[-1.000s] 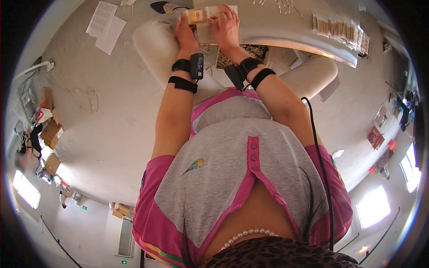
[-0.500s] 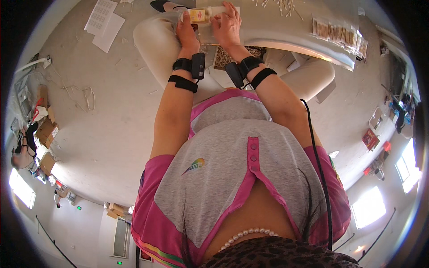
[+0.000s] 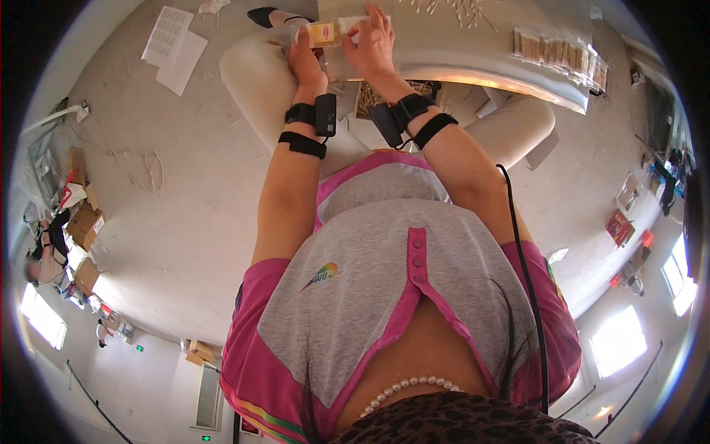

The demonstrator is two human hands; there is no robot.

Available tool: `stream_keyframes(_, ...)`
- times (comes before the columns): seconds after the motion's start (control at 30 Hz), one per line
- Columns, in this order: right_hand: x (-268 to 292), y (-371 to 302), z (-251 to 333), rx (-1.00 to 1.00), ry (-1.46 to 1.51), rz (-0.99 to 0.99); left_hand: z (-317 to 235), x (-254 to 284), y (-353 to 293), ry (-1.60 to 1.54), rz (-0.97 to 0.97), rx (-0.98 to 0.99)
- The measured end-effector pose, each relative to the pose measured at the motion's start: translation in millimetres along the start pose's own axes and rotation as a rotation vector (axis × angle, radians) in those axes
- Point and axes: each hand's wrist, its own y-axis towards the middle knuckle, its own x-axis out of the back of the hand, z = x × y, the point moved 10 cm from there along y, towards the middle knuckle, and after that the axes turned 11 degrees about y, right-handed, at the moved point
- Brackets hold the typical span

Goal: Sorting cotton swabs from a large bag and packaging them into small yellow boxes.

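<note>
A small clear plastic pack of cotton swabs with a yellow label (image 3: pixel 323 33) lies across the near left part of the low table. My left hand (image 3: pixel 307 63) grips its left end, thumb along the near side. At the other end my right hand (image 3: pixel 372 52) pinches thumb and forefinger together at the pack's clear plastic end, its other fingers raised and spread. Whether a loose swab is also between those fingertips is too small to tell. Loose swabs (image 3: pixel 462 9) lie scattered on the table, right of and beyond my right hand.
Filled swab packs (image 3: pixel 551 50) stand in a row at the table's right end. Below the table edge, between my legs, a box (image 3: pixel 362 111) holds many swabs. Paper sheets (image 3: pixel 181 61) lie on the left floor. Cardboard boxes (image 3: pixel 85 226) line the left wall.
The pack and both hands have shifted slightly left. My right thumb and forefinger have come together in a rounder pinch at the pack's end. The left hand keeps its grip.
</note>
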Motion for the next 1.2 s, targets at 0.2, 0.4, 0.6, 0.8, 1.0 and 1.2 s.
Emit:
stream_keyframes(0.2, -23.3, -8.0, 31.9, 0.192, -0.402, 0.346, -3.0, 6.0, -1.3, 0.015, -0.010, -0.017)
stream_keyframes(0.4, -28.3, -14.0, 31.5, 0.199, -0.387, 0.416, -21.5, -12.0, -11.5, 0.045, 0.055, -0.080)
stream_keyframes(0.6, -31.3, -19.1, 32.9, 0.192, -0.599, 0.456, -22.8, -8.8, -11.0, 0.023, 0.059, -0.074)
stream_keyframes(0.8, -28.3, -18.3, 32.4, 0.239, -0.429, 0.375, -26.9, -12.8, -13.5, 0.077, 0.094, -0.090)
stream_keyframes(1.0, -11.9, -9.9, 14.8, 0.176, -0.277, 0.307, -32.0, 4.9, -10.0, 0.024, 0.057, -0.019)
stream_keyframes(1.2, -5.8, -16.6, 6.6, 0.148, -0.430, 0.369, -82.3, 23.3, -10.8, 0.618, -0.207, -0.365)
